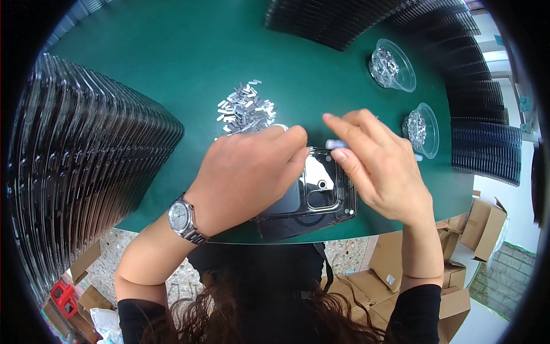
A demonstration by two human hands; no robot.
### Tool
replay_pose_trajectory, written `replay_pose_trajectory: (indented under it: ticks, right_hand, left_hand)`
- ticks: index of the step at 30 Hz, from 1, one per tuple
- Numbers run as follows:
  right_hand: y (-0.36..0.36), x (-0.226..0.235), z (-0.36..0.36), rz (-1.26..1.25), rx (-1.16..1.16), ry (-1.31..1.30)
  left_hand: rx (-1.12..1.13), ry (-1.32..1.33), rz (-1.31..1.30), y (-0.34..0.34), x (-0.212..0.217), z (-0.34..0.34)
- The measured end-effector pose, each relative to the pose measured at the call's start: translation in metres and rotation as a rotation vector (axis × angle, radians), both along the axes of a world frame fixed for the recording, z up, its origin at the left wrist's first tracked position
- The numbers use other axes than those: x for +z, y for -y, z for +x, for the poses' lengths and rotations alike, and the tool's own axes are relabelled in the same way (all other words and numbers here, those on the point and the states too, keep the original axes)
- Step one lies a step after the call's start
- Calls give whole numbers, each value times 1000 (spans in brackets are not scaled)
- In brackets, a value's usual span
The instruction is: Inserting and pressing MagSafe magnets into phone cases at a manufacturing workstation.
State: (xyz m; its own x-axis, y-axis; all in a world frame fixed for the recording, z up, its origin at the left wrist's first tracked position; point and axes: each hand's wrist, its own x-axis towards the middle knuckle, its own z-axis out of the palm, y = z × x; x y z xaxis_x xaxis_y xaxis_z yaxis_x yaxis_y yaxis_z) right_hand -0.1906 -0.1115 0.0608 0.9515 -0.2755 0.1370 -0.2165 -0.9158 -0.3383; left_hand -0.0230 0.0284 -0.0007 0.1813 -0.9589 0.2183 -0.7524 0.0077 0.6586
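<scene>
A clear, dark-tinted plastic tray [348, 198] lies at the table's near edge, with a shiny silver-white panel [314, 172] inside it. Over its left part, my left hand [249, 166] is closed, fingers curled and thumb pressed against them; whatever they hold is hidden. A bit of something white shows behind its knuckles. My right hand [381, 163] hovers at the tray's far right corner. Between its thumb and fingers is a small pale piece [334, 144], blurred, while the index finger reaches out above. Just beyond my left hand lies a heap of small grey and white strips [246, 109].
Tall stacks of dark clear trays [86, 143] stand at the left, with more stacks [338, 23] along the far and right sides. Two clear round bowls [407, 71] hold small metallic parts at the right. Cardboard boxes [395, 258] sit below the green table [189, 74].
</scene>
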Motion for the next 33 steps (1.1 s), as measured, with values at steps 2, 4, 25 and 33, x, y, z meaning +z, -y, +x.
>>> replay_pose_trajectory:
  ticks: [2,4,25,33]
  right_hand:
    - [-6,1,-3,-164,40,-90]
    - [-11,0,-3,-220,76,-90]
    - [3,6,-13,-511,204,555]
    - [31,-41,-11,59,83,747]
  left_hand:
    - [-10,18,-8,0,0,-1]
    - [-35,52,4,-1,0,-3]
    - [-183,-408,-107,-27,69,16]
    - [-24,-315,183,-57,109,-11]
